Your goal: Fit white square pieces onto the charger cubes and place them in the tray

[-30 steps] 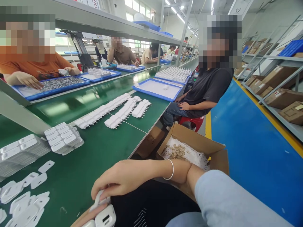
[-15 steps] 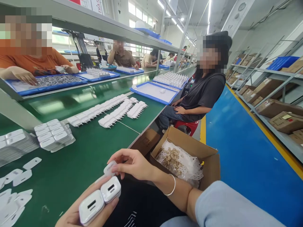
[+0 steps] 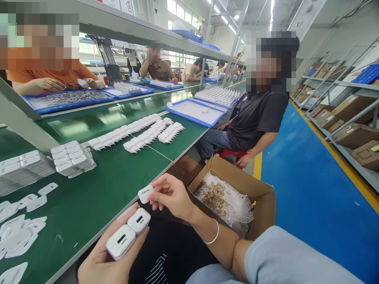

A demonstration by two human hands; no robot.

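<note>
Right fingers: our right hand (image 3: 174,199) pinches a small white cover (image 3: 145,194) between thumb and forefinger, printed face toward us; the remaining fingers curl below.
Left fingers: our left hand (image 3: 102,263) wraps two white blocks, the nearer block (image 3: 121,242) and the farther block (image 3: 139,221), thumb along one side, fingers along the other.
Cover to blocks: the cover sits just beyond the farther block and slightly right of it, near but apart; the right hand is the closer one to it.
Axes: our two blocks line up slanting away and rightward, and that line points roughly at the cover; its own long axis we cannot tell.
Near edge: we hold the blocks just outside the near edge of the green bench (image 3: 112,177); the cover overlaps that edge in our view.
Left end: loose flat plates (image 3: 19,236) lie spread, with stacked plates (image 3: 69,157) behind them.
Farther along: rows of pronged pieces (image 3: 124,131), then a blue tray (image 3: 186,109) by the near edge.
Off the edge: an open cardboard box (image 3: 263,219) beside the bench.
</note>
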